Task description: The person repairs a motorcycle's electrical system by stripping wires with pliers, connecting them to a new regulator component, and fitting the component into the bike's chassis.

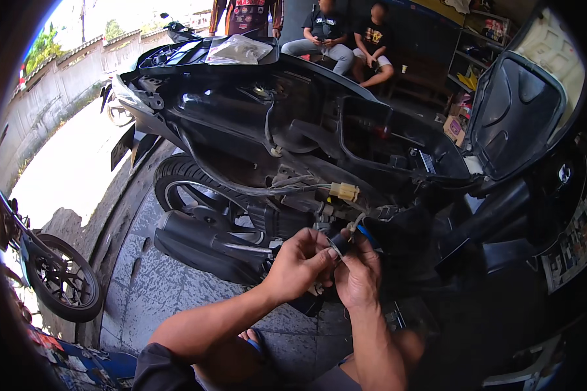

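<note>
Black rubber tyres a dark-framed motorcycle (62,280) at far left, beside the left edge of the worn grey tiled floor (137,260). Next, the large black scooter (222,111) spans the floor's far side, its tail toward the left. A clear crumpled plastic bag (239,49) lies on the tail's upper edge; below are the black rear tyre (176,179) and the long matt-black exhaust cover (202,244). Along the scooter's lower edge, a grey-sheathed wiring loom (241,190) leads right to a pale yellow plastic connector (344,191).

Nearer the viewer, the left hand (298,264) has its thumb and fingers closed on one side of a small black rounded part (340,244) with a metallic edge. The part lies between the two hands, in front of the scooter's lower middle and below the connector. The right hand (361,270) grips its other side, thumb forward, fingers bent behind and partly hidden.

At right, the hinged black seat (518,114) stands raised at the end of the open black storage compartment (398,140).

Judged from this state, access is already gained: the seat is up and the wiring exposed. The handheld part appears not yet secured, and the seat remains to be closed; whether the part's leads are joined cannot be told.
</note>
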Demonstrator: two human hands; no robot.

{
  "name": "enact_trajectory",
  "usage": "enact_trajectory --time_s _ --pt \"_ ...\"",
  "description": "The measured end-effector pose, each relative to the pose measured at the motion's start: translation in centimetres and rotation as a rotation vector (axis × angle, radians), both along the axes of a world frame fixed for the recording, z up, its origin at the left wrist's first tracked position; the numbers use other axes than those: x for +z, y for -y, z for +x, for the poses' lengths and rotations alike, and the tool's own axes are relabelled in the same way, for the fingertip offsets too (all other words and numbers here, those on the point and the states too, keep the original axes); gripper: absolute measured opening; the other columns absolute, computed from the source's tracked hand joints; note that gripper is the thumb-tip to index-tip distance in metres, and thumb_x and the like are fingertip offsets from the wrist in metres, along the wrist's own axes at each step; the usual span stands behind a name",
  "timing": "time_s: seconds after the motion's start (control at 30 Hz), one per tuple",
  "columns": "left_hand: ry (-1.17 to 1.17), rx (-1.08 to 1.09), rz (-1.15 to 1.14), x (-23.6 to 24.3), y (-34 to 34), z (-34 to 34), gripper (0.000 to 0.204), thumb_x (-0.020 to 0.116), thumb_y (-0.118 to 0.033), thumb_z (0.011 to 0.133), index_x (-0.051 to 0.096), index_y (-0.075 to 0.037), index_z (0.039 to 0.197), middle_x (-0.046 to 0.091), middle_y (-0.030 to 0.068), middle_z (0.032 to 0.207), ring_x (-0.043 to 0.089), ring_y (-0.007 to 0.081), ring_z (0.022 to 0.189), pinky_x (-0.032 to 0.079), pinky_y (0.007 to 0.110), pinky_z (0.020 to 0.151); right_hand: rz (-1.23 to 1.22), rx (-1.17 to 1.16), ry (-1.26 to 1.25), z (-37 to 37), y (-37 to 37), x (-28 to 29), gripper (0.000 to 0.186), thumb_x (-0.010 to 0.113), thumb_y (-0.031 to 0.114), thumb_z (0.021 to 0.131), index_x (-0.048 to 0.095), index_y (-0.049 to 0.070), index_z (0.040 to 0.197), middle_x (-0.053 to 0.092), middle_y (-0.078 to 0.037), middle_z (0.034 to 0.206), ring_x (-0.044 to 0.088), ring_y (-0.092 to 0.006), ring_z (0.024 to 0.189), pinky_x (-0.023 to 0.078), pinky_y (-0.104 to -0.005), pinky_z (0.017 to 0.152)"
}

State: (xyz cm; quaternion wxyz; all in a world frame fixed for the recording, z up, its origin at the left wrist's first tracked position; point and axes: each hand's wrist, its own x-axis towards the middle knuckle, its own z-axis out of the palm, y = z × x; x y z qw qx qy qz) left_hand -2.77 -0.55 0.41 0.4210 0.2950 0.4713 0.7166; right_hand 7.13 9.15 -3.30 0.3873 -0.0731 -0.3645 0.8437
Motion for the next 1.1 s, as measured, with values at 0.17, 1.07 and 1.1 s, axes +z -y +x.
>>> enact_trajectory --time_s 0.17,1.07,1.1 --pt "-0.440 0.081 0.062 -0.8 -0.1 -0.9 0.015 0.061 -0.003 0.096 0.063 0.001 0.110 0.063 0.0061 0.081 0.063 0.0127 0.067 0.053 0.030 0.058 0.061 0.025 -0.021 0.5 0.2 -0.1 0.027 0.065 0.001 0.091 0.063 0.003 0.117 0.065 -0.004 0.111 0.061 -0.0130 0.100 0.050 -0.0296 0.086" --pt "-0.108 -0.118 -0.317 0.4 -0.1 -1.2 0.060 0.059 -0.054 0.097 0.055 0.005 0.109 0.058 0.0057 0.065 0.054 0.0114 0.051 0.041 0.025 0.048 0.024 0.125 0.028 0.4 -0.3 0.7 0.031 0.059 -0.003 0.089 0.061 0.004 0.119 0.065 -0.006 0.114 0.061 -0.0144 0.103 0.051 -0.0318 0.092" --pt "-0.107 -0.100 -0.312 0.2 -0.1 -1.2 0.058 0.059 -0.053 0.097 0.056 0.004 0.109 0.058 0.0056 0.066 0.054 0.0110 0.051 0.042 0.025 0.048 0.015 0.114 0.022 0.3 -0.2 0.6 0.031 0.059 -0.003 0.090 0.061 0.005 0.119 0.065 -0.006 0.114 0.061 -0.0143 0.104 0.051 -0.0315 0.091"
